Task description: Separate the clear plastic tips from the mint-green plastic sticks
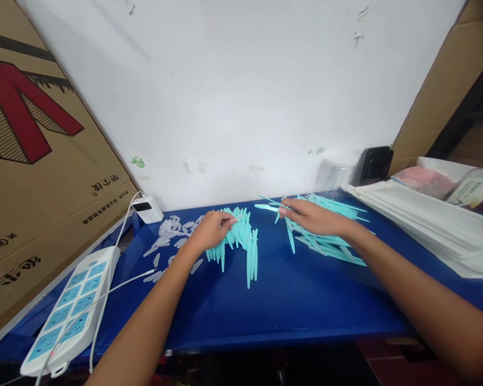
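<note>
My left hand [214, 230] is closed in a pinch over the left pile of slim turquoise sticks [241, 230]. Something small and pale shows at its fingertips, too small to name. Several sticks from this pile lie side by side, pointing toward me. To the left are scattered small translucent plastic pieces [171, 228]. My right hand [312, 215] has its thumb and fingers closed on a thin turquoise stick [270, 200] that points left. Under and behind that hand spreads a second pile of turquoise sticks [334, 247], partly hidden by the hand and forearm.
A blue-covered table [290, 311] stands against a white wall. At left are a power strip [74, 308], a white charger [148, 209] with cables and a printed carton [32, 161]. To the right are stacked white sheets [422, 220], a clear cup [336, 174] and a bottle [477, 185].
</note>
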Motion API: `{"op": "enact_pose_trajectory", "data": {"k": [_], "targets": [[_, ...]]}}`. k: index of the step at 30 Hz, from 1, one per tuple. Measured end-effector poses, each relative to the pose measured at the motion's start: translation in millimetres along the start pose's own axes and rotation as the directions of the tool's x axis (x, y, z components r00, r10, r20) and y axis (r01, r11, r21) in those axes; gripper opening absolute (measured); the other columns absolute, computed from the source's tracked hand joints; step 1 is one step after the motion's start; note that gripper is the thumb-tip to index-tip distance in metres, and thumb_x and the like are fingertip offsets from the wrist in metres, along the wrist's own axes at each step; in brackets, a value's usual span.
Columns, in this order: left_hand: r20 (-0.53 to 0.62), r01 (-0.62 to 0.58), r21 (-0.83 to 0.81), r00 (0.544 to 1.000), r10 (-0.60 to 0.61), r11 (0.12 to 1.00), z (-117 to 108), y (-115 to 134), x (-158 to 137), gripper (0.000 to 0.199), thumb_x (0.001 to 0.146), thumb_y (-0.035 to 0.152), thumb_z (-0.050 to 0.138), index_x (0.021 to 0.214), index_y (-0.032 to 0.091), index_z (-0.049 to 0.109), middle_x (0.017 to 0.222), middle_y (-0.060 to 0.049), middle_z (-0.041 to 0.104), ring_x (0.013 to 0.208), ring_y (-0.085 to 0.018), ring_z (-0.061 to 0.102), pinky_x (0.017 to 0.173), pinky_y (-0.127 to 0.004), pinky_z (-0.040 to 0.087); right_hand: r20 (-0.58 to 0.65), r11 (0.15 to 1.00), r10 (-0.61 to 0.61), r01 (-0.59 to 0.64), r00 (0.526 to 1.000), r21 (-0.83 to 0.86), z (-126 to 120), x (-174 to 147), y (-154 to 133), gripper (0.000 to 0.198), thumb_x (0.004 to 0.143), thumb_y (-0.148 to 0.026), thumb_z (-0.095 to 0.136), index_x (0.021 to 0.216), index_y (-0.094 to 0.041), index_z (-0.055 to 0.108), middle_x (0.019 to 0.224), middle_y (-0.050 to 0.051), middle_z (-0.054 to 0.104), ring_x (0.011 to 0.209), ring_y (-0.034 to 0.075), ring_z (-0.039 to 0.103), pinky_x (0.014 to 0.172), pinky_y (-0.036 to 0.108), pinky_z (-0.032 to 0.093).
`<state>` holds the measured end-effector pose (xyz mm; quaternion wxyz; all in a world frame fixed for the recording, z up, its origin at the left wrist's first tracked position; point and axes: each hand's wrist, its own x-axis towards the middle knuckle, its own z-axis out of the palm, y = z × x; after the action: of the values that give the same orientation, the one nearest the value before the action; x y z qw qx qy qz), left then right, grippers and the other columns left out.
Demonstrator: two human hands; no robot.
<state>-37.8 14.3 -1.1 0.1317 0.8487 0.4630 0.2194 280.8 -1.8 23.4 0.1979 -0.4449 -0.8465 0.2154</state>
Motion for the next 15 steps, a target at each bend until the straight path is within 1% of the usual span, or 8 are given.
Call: {"op": "enact_pose_trajectory", "data": {"k": [2,4,6,7,9,11,15], "targets": [[0.035,0.01,-0.077,0.999,-0.007,0.997,2.5,4.9,-0.3,0.045,0.102,0.048,0.045,0.081,0.019,0.072,0.078,-0.005,0.074,0.07,-0.021,0.067,0.068,-0.032,0.05,-0.027,0.992,-0.062,0.065,0.998,0.107,8.9,-0.2,-0.1,0.057,0.102,-0.062,0.035,0.102,-0.017,0.07,0.102,0.012,0.072,0.089,0.024,0.063,0.079,0.034,0.047],[0.063,0.026,-0.144,0.998,-0.017,0.989,4.4,8.8,-0.6,0.043,0.101,0.049,0.047,0.089,0.019,0.074,0.082,-0.006,0.075,0.073,-0.021,0.068,0.069,-0.031,0.052,-0.052,0.985,-0.065,0.073,0.997,0.158,14.8,-0.3,3.5,0.055,0.1,-0.062,0.042,0.099,-0.017,0.073,0.096,0.01,0.072,0.082,0.023,0.062,0.074,0.033,0.046],[0.072,0.039,-0.187,0.997,-0.025,0.982,6.0,11.8,-0.9,0.042,0.101,0.049,0.047,0.095,0.019,0.076,0.085,-0.006,0.076,0.075,-0.021,0.069,0.069,-0.03,0.053,-0.075,0.982,-0.044,0.057,0.996,0.178,17.1,-0.3,7.5,0.052,0.098,-0.061,0.048,0.096,-0.017,0.076,0.091,0.008,0.074,0.078,0.021,0.062,0.072,0.032,0.045],[0.073,0.039,-0.197,0.997,-0.026,0.98,6.8,13.1,-1.1,0.042,0.101,0.05,0.047,0.096,0.019,0.076,0.085,-0.006,0.076,0.075,-0.021,0.069,0.069,-0.03,0.053,-0.086,0.981,-0.037,0.053,0.996,0.187,17.2,-0.4,9.0,0.051,0.097,-0.06,0.05,0.095,-0.017,0.077,0.091,0.008,0.075,0.079,0.022,0.063,0.073,0.032,0.046],[0.074,0.037,-0.207,0.997,-0.023,0.978,8.2,15.5,-1.5,0.042,0.101,0.05,0.047,0.095,0.02,0.076,0.084,-0.006,0.075,0.076,-0.02,0.069,0.068,-0.029,0.053,-0.105,0.976,-0.037,0.058,0.994,0.208,16.3,-0.8,10.2,0.047,0.096,-0.058,0.054,0.093,-0.018,0.08,0.094,0.008,0.077,0.085,0.023,0.066,0.078,0.032,0.047],[0.077,0.037,-0.207,0.997,-0.022,0.978,9.1,17.7,-1.6,0.042,0.101,0.05,0.047,0.091,0.02,0.075,0.083,-0.005,0.074,0.075,-0.02,0.068,0.066,-0.028,0.052,-0.115,0.972,-0.043,0.069,0.992,0.225,15.2,-1.3,9.9,0.046,0.096,-0.057,0.055,0.094,-0.019,0.081,0.095,0.007,0.078,0.085,0.023,0.067,0.079,0.032,0.047],[0.101,0.036,-0.23,0.995,-0.012,0.973,9.9,20.9,-1.1,0.042,0.101,0.052,0.047,0.093,0.02,0.074,0.084,-0.005,0.074,0.075,-0.02,0.067,0.066,-0.028,0.052,-0.121,0.975,-0.06,0.084,0.991,0.207,16.1,-1.7,9.4,0.048,0.096,-0.058,0.055,0.095,-0.018,0.081,0.085,0.006,0.076,0.075,0.02,0.062,0.071,0.031,0.043]]}}
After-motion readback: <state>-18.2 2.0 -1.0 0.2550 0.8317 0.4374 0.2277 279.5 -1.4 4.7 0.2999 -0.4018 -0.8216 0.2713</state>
